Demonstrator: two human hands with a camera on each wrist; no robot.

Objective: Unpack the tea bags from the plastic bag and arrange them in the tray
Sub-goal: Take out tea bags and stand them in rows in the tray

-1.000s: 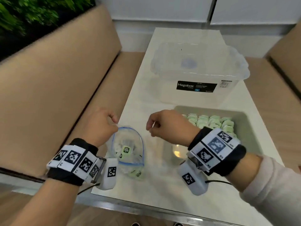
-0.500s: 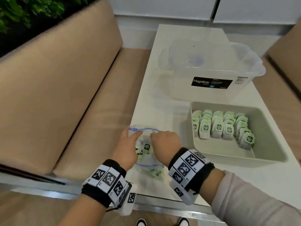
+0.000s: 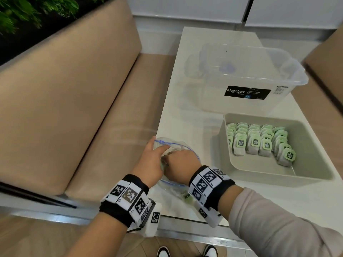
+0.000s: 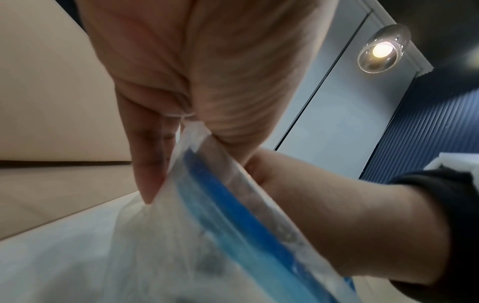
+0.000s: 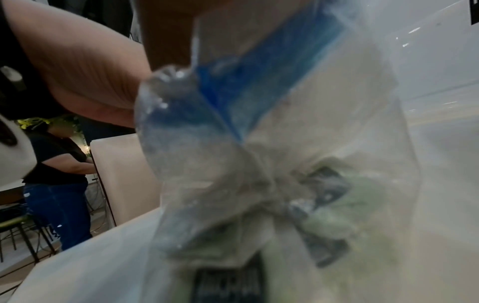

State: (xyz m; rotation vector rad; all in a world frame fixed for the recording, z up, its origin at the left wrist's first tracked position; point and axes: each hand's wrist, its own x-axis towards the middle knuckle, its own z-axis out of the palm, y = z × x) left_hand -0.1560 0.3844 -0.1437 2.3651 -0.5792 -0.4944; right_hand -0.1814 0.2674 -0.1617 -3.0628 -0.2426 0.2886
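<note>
A clear plastic bag [image 3: 173,190] with a blue zip rim [image 4: 233,205] stands at the table's near left corner. My left hand [image 3: 158,144] pinches the far left of its rim between thumb and fingers [image 4: 147,164]. My right hand [image 3: 181,164] reaches down through the bag's mouth, and its fingertips are hidden inside. Several green-labelled tea bags [image 5: 324,205] lie at the bottom of the bag. To the right, the grey tray [image 3: 278,180] holds several rows of upright tea bags [image 3: 259,143] in its far left part.
A clear Megabox container [image 3: 246,75] stands behind the tray. A tan bench [image 3: 74,89] runs along the table's left side, close to the bag. The table's metal front edge [image 3: 185,221] is just below my wrists. A person [image 5: 57,174] stands in the background.
My right hand has dropped from above the bag into its mouth. The left hand has kept hold of the rim, and the bag now sits nearer the table's front edge.
</note>
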